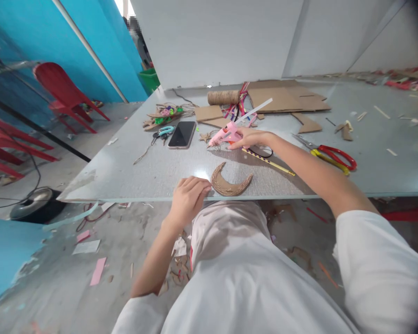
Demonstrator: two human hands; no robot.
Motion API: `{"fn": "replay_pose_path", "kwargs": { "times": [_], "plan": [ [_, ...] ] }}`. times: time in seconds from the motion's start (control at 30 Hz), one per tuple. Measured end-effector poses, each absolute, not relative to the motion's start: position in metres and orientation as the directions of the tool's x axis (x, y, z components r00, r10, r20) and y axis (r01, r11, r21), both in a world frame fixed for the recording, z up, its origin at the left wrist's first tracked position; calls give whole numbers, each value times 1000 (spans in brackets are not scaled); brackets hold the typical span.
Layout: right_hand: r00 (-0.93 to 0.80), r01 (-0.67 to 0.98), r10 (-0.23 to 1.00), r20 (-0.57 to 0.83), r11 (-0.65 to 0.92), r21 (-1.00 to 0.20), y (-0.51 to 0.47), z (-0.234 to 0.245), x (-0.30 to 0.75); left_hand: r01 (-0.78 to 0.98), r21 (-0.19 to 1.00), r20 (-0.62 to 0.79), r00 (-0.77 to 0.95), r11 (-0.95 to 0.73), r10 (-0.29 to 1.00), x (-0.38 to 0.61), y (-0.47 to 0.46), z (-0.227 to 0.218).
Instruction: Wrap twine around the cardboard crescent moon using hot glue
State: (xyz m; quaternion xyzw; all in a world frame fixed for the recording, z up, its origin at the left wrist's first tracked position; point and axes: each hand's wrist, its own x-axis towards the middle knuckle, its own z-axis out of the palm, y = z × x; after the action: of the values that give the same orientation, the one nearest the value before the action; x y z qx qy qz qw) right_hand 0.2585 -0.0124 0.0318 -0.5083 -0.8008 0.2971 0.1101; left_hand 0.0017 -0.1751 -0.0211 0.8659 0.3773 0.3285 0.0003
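A crescent-shaped cardboard piece (226, 186), edged with wound twine, lies flat near the front edge of the table (125, 174). Beside its left side is my left hand (190, 197), fingers pressed together at the table edge; what they pinch, if anything, is too small to tell. My right hand (251, 138) grips a pink hot glue gun (226, 134), which has a whitish glue stick (256, 111) poking out of its back. The nozzle points left, low over the tabletop. A yellow patterned pencil (270, 162) lies below my right hand.
Behind are a phone (182, 135), blue-handled pliers (165, 131), a twine roll (223, 97) and cardboard sheets (282, 97). Red-and-yellow scissors (329, 155) lie right of my forearm. Red chairs (61, 88) stand at left, and scraps litter the floor (121, 260).
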Motion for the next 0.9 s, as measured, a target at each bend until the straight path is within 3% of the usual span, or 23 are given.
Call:
{"fn": "replay_pose_path", "kwargs": {
  "times": [0.17, 0.3, 0.37, 0.43, 0.53, 0.73, 0.9],
  "plan": [
    [-486, 717, 871, 70, 443, -539, -21, 42, 258, 627, 258, 584, 505, -735, 636, 2, -179, -24],
    [-512, 760, 859, 27, 467, -452, -43, 70, 278, 595, 211, 582, 561, -776, 588, 7, -180, -26],
    [-665, 654, 747, -2, 581, -485, -61, 83, 286, 579, 193, 545, 608, -792, 578, 8, -180, -26],
    [-834, 487, 547, -66, 675, -554, -80, 90, 291, 577, 199, 515, 626, -792, 586, 8, -180, -26],
    [-913, 377, 387, -128, 680, -629, -101, 89, 293, 586, 190, 506, 630, -788, 590, 7, -179, -26],
    [-924, 355, 354, -145, 652, -671, -109, 71, 285, 585, 116, 533, 646, -803, 547, 5, -180, -29],
    [-901, 406, 399, -172, 632, -660, -104, 71, 280, 568, 120, 549, 645, -814, 531, 3, -179, -30]
  ]
}}
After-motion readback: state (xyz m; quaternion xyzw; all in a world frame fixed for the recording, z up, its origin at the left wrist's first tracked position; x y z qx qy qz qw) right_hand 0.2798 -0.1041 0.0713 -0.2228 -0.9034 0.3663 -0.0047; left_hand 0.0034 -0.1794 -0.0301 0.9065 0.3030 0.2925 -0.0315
